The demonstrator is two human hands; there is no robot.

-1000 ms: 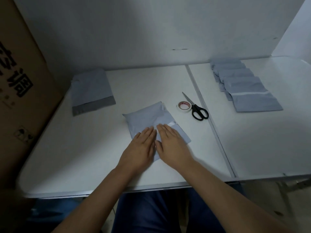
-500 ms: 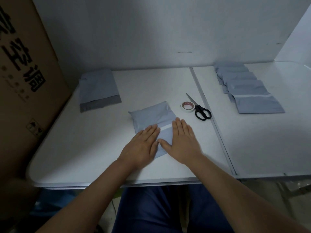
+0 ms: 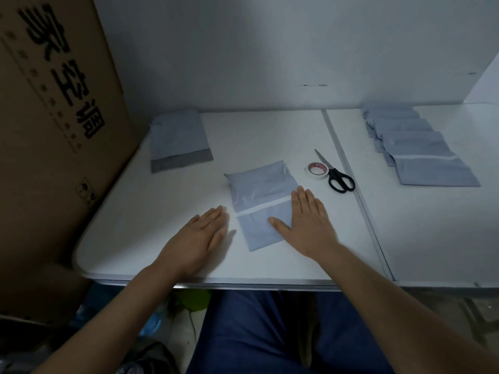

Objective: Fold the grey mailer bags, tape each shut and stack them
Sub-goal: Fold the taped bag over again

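mailer bag (image 3: pixel 260 203): my right hand (image 3: pixel 307 225) covers its right edge and near right corner.
left hand (image 3: pixel 201 233): motion-blurred; touching the counter (image 3: pixel 162 225) or not, I cannot tell.
cardboard box (image 3: pixel 54 117): cut off left and top; small print unreadable.
scissors (image 3: pixel 336 174): blades partly behind the tape roll (image 3: pixel 317 170).
finished bags (image 3: pixel 415 149): overlapped, count unclear.

Dim, cool, bluish light, soft and even, with no glare. The left hand (image 3: pixel 201 233) is slightly motion-blurred and casts a faint shadow on the white table (image 3: pixel 167 211). Wide-angle distortion bends the cardboard box (image 3: pixel 54 130) and table edges; the space beneath the table is dark and murky
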